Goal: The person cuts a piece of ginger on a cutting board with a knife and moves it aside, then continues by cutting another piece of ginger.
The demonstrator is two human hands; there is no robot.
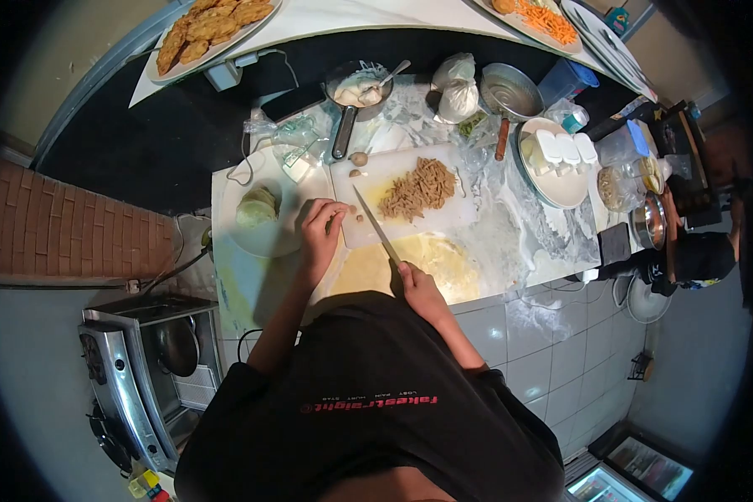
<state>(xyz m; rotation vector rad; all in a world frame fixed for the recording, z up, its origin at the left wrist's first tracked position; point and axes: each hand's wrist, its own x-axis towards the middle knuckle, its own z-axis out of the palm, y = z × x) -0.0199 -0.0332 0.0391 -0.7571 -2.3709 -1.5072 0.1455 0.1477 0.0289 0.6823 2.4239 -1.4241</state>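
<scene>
My right hand (419, 289) grips a kitchen knife (380, 227), its blade slanting up and left across the white cutting board (468, 209). My left hand (320, 224) is at the board's left edge, fingertips drawn together; whatever they hold, if anything, is too small to make out. Small brown round pieces (358, 158) lie on the board near the knife tip and my left fingertips. A pile of brown strips (418, 189), sliced food that looks like meat, covers the board's middle and right. Left of my left hand, a large white plate (241, 237) holds a pale green cabbage (257, 207).
Behind the board stand a pan (343, 134) of white mixture with a spoon, a tied plastic bag (458, 89) and an empty metal pan (512, 89). A plate (571, 199) with white containers is at right. Fried food fills a platter (161, 75) above; a stove (119, 368) stands lower left.
</scene>
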